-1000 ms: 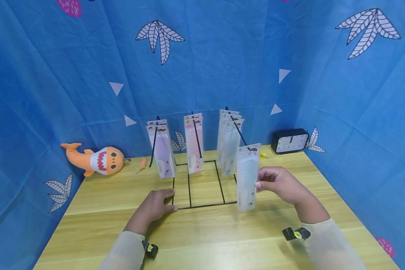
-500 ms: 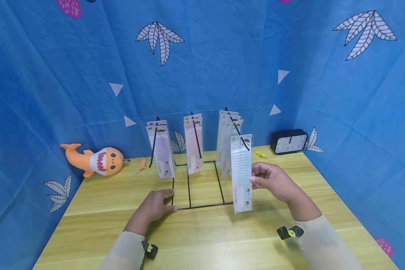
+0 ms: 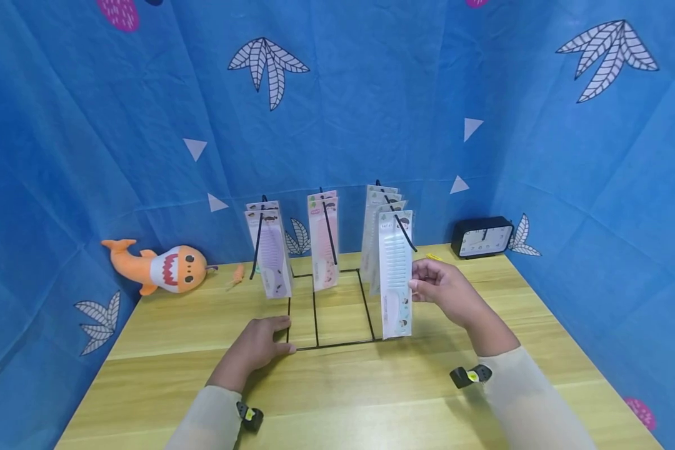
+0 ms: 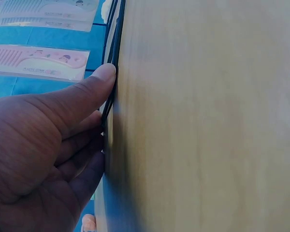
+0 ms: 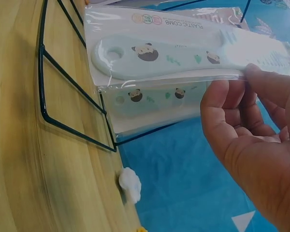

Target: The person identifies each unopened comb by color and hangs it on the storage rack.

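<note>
My right hand (image 3: 441, 290) pinches the right edge of a packaged pale green comb (image 3: 395, 269) between thumb and fingers. The pack hangs upright, its top on the right-hand hook (image 3: 407, 236) of a black wire rack (image 3: 343, 342), in front of several similar packs. In the right wrist view the comb's handle (image 5: 174, 57) shows through clear plastic, printed with small faces. My left hand (image 3: 255, 344) rests at the rack base's front left corner; in the left wrist view the thumb (image 4: 94, 82) touches the wire. Purple comb packs (image 3: 272, 256) and pink ones (image 3: 323, 244) hang on the other hooks.
An orange shark plush (image 3: 169, 269) lies at the table's back left, with a small orange item (image 3: 238, 274) beside it. A black clock (image 3: 482, 237) stands at the back right. A yellow clip (image 3: 434, 257) lies behind my right hand. Blue cloth surrounds the wooden table.
My right hand has moved the pale green comb pack left and back along the right-hand hook, closer to the packs behind it. My left hand has stayed at the rack's corner.
</note>
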### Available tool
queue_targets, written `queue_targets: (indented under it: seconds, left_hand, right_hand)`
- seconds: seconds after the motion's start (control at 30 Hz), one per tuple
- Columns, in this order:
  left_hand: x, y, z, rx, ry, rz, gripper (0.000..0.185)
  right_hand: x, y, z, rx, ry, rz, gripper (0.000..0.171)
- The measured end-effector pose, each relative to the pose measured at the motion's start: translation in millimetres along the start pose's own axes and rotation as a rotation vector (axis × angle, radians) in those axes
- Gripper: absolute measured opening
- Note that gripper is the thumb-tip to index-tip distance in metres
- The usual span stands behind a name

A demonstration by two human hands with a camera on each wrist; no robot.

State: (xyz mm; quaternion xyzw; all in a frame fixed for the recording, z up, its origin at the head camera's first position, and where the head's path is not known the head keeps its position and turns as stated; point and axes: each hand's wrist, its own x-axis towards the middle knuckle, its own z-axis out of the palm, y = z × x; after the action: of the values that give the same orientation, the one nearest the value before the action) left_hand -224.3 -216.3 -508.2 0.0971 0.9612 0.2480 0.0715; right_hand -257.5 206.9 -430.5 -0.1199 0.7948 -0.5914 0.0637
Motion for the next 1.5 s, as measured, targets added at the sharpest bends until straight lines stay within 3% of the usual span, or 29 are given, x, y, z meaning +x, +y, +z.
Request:
queue_targets:
  seconds: [0.37, 0.87, 1.5]
  left_hand:
    - [-1.6, 1.9, -1.0, -0.002, -0.003, -0.001, 0.062]
    - [0.8, -3.5, 2.2, 0.005, 0.007, -0.005, 0.064]
    - [-0.4, -2.1, 1.4, 0.006, -0.011, -0.017, 0.064]
  right_hand:
    - [14.1, 5.9, 0.2, -0.072, 0.054, -0.022, 0.021]
    - [27.6, 18.4, 1.1, -0.091, 0.080, 0.001, 0.021]
    - [22.8, 20.1, 0.1, -0.094, 0.107, 0.036, 0.032]
